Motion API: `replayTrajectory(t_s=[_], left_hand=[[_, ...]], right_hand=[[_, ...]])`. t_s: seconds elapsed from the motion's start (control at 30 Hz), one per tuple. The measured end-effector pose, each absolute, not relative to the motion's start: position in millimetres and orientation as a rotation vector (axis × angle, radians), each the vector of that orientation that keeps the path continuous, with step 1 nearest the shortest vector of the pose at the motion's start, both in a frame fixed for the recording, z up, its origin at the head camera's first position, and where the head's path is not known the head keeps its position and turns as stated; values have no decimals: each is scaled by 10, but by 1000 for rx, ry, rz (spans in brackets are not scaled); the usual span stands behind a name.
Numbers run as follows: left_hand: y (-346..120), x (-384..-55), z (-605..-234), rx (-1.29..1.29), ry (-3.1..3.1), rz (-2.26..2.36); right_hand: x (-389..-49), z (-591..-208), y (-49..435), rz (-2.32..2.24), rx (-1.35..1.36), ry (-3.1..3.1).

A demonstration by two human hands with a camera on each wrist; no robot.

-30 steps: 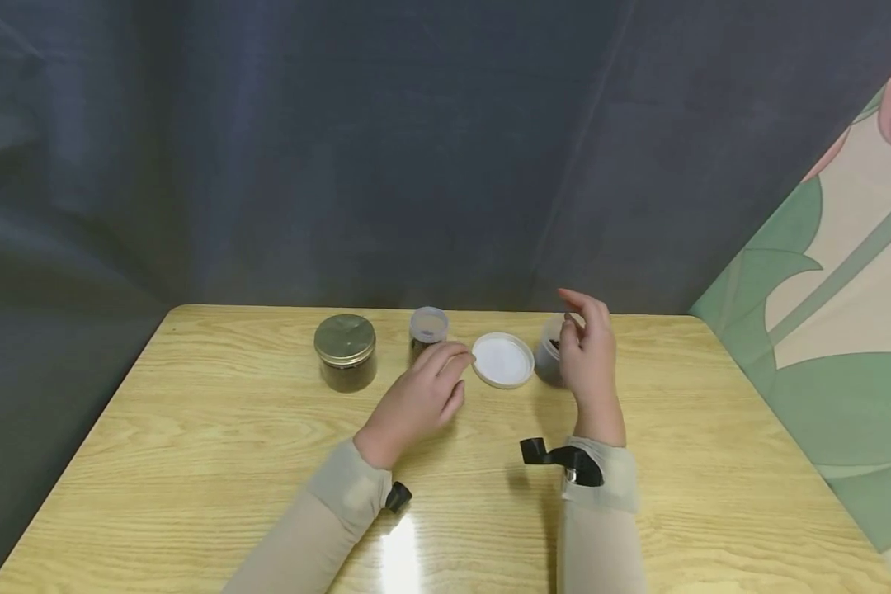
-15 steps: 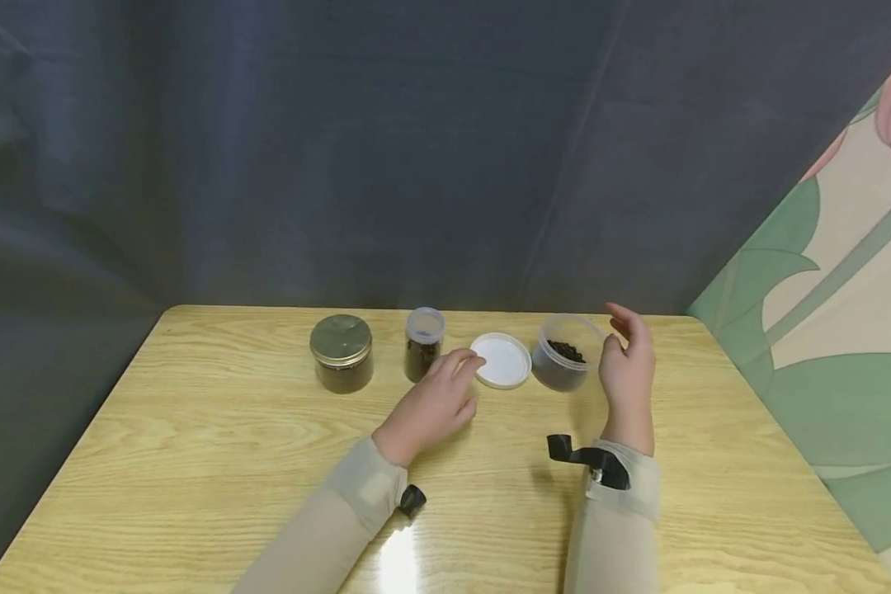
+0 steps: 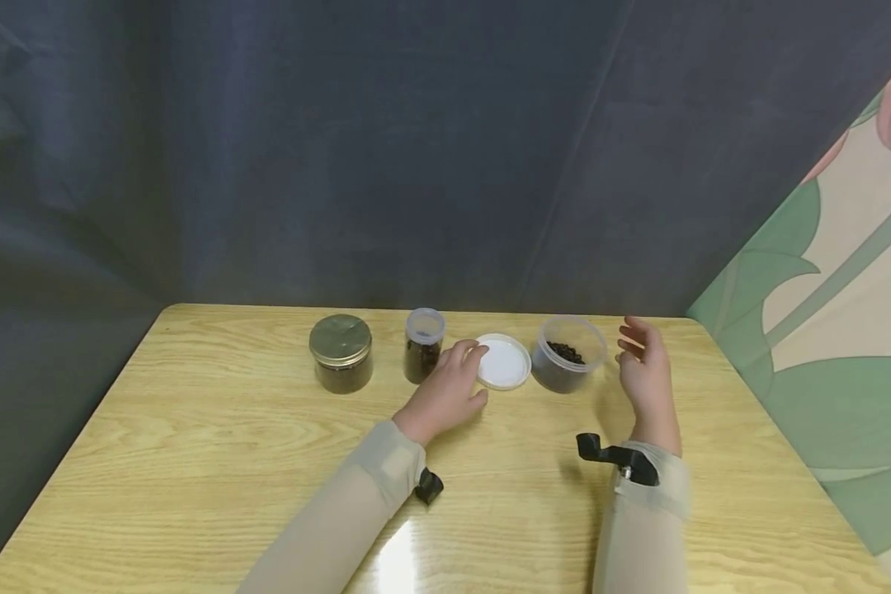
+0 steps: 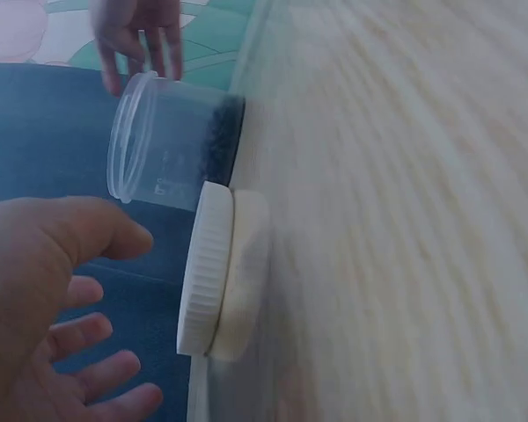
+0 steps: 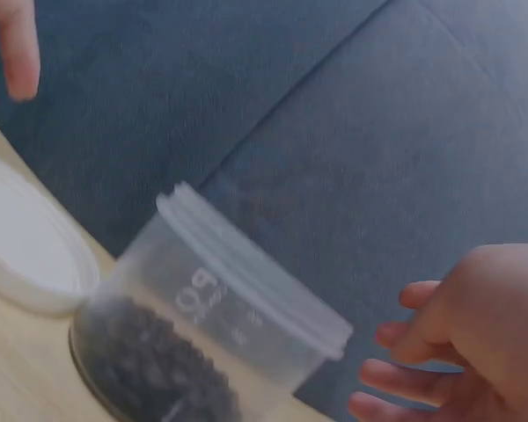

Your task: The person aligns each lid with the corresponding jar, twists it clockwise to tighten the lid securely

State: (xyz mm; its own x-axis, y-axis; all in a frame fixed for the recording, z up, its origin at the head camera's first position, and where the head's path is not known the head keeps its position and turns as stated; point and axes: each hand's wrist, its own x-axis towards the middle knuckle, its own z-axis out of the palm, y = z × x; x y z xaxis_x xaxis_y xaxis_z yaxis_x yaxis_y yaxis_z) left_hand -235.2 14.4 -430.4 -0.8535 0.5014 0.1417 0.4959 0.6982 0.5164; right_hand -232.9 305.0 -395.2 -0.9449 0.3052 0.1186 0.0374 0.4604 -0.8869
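Observation:
A clear plastic tub (image 3: pixel 560 375) with small dark pieces in its bottom stands uncovered on the table. Just right of it hovers my right hand (image 3: pixel 648 375), fingers loosely bent and holding nothing. A white ribbed screw lid (image 3: pixel 503 363) lies on the table against the tub's left side, its hollow side up. My left hand (image 3: pixel 449 388) is above the table at the lid's left edge, fingers spread. In the left wrist view, a gap shows between the left thumb and the lid (image 4: pixel 207 272). The right wrist view shows the tub (image 5: pixel 202 316) apart from the right fingers.
A narrow clear jar (image 3: pixel 422 351) with dark contents stands behind the left hand. Farther left is a wider jar (image 3: pixel 342 355) with a gold metal lid. A dark cloth (image 3: pixel 416 165) hangs at the table's back edge, and a flowered panel (image 3: pixel 846 313) rises on the right.
My right hand has moved right, away from the tub, uncovering its opening. My left hand has shifted right, toward the white lid. The jars, tub and lid stay where they were.

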Motion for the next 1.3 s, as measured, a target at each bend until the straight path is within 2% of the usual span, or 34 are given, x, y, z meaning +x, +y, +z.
replayTrajectory(t_s=[0.33, 0.73, 1.3], left_hand=[[252, -2449, -4258, 712, 2820, 923], [409, -2557, -4318, 539, 2745, 976], [550, -2666, -4363, 491, 2778, 819]], right_hand=[[-2344, -4166, 3204, 1586, -115, -2744], [-2319, -4268, 3206, 1763, -50, -2755], [-2320, -4328, 3117, 1711, -15, -2764]])
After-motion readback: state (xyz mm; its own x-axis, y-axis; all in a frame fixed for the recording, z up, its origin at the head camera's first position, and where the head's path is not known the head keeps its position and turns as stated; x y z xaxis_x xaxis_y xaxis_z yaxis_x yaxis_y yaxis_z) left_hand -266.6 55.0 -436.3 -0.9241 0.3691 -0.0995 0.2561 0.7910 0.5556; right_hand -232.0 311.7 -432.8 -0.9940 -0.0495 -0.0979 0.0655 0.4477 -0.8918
